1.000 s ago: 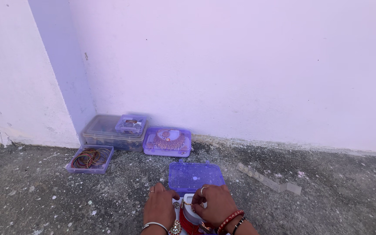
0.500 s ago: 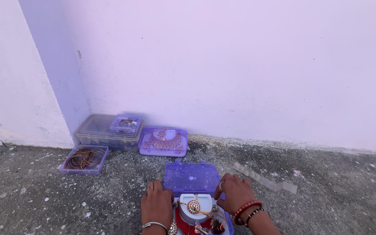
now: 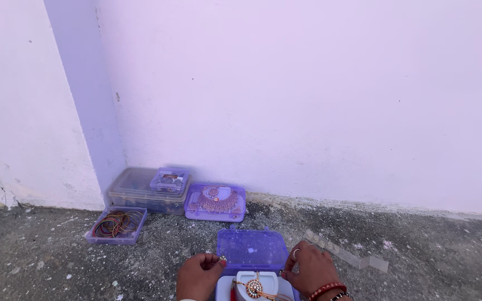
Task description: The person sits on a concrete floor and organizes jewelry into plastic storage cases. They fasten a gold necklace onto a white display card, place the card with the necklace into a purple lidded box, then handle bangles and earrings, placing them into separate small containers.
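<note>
At the bottom centre of the frame I see a round gold ornament with a pale stone centre [image 3: 254,287], resting on a white cushioned insert [image 3: 258,284] inside a small open purple translucent plastic case [image 3: 252,251], whose lid stands tilted back just above it. The ornament lies between my two hands, slightly nearer the left hand [image 3: 199,276], which sits just to its left with the fingers curled inward at the insert's edge; I cannot tell whether it pinches anything. The right hand [image 3: 311,270], with a ring and red bangles at the wrist, rests with loose fingers against the right side of the case, touching it rather than clasping the ornament. A thin gold chain runs from the ornament toward the lower right, so its long line slants that way. Further up, left of centre, lie a purple box holding a gold necklace set [image 3: 216,202], a larger clear lidded box [image 3: 140,192] with a small purple box [image 3: 169,180] on top, and an open tray of coloured bangles [image 3: 117,224]. A clear plastic strip [image 3: 344,255] lies on the rough grey floor [image 3: 430,262] to the right, well apart. Nothing stands between hands and ornament.
</note>
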